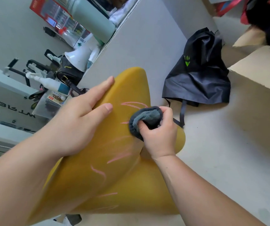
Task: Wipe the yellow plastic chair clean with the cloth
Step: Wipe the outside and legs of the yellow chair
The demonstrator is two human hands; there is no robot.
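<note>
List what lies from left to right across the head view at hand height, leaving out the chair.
White spray bottle → left hand → grey cloth → black bag → cardboard box.

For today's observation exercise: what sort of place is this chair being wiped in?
Probably a cluttered storeroom or office corner: an open brown cardboard box, a crumpled black fabric bag on the pale floor, and a white plastic megaphone among jumbled items.
</note>
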